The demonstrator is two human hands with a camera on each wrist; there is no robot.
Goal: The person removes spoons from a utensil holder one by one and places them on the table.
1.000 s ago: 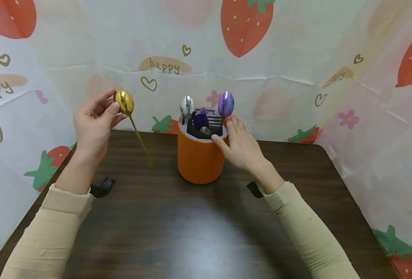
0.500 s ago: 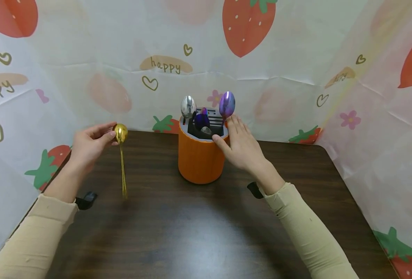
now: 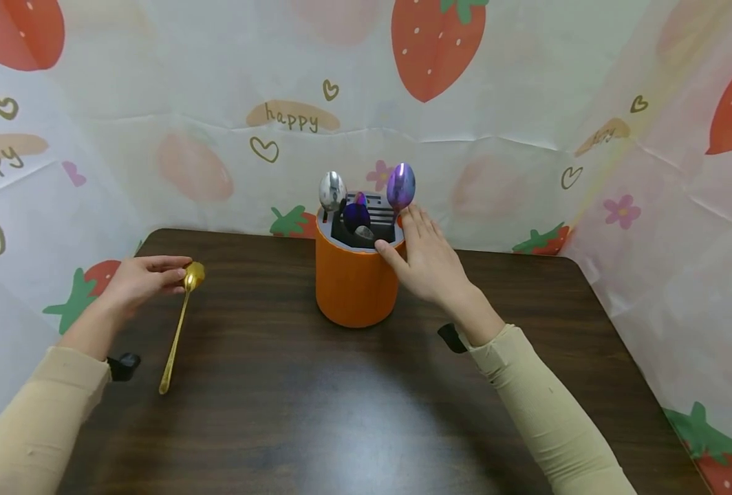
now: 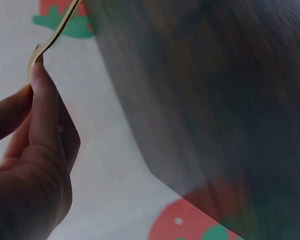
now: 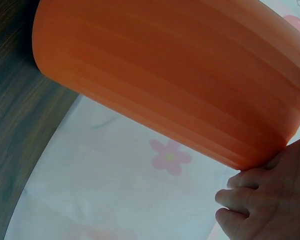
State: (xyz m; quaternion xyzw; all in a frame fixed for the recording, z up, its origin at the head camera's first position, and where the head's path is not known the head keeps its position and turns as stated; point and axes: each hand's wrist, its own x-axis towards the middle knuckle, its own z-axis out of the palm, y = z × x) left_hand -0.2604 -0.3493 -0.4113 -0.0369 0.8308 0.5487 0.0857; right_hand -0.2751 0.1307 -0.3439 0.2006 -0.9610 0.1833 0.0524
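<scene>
My left hand pinches a gold spoon by its bowl, between thumb and fingers. The handle slants down toward the front, close over the table's left side. In the left wrist view, the spoon rises from the fingertips. My right hand rests with straight fingers against the right rim of an orange cylindrical cutlery holder, its thumb at the front of the rim. A silver spoon and a shiny purple spoon stand bowl-up in the holder, with a darker purple spoon lower between them.
The holder stands near the back of a dark wooden table. A white cloth printed with strawberries, hearts and flowers hangs behind it and along both sides. Slots show in the holder's grey top.
My left hand has moved down and to the left with the gold spoon, from above the back edge to low over the table. The right hand and the holder have stayed in place.
</scene>
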